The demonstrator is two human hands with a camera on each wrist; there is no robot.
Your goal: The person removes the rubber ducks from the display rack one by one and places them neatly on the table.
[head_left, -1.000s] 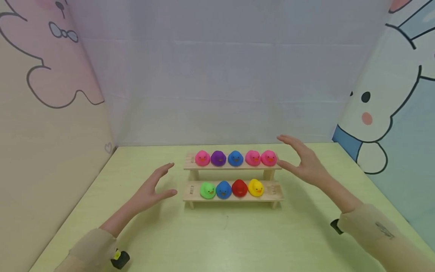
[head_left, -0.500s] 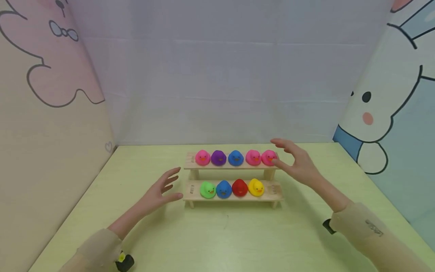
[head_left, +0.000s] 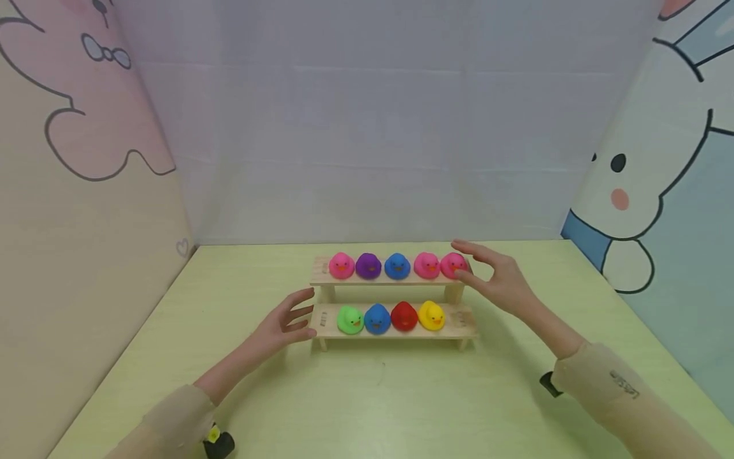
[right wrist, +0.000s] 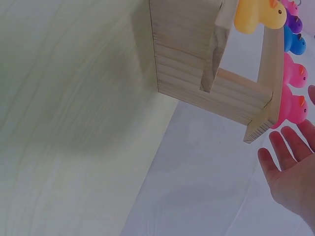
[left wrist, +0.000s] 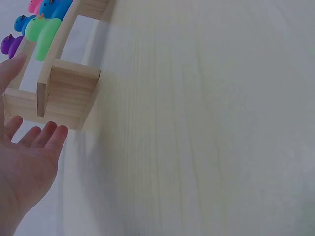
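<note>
Ducks (head_left: 404, 317) are lined up on the rack (head_left: 461, 322) below frame centre, between left hand (head_left: 282, 326) and right hand (head_left: 506, 282), both half-spread with nothing gripped, so the upper rightmost could be toppled by a careless thumb brush.

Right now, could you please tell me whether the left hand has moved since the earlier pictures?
Yes. Judged against the wooden stand, the left hand has moved rightward and slightly down in the head view, bringing it closer to the stand.
</note>
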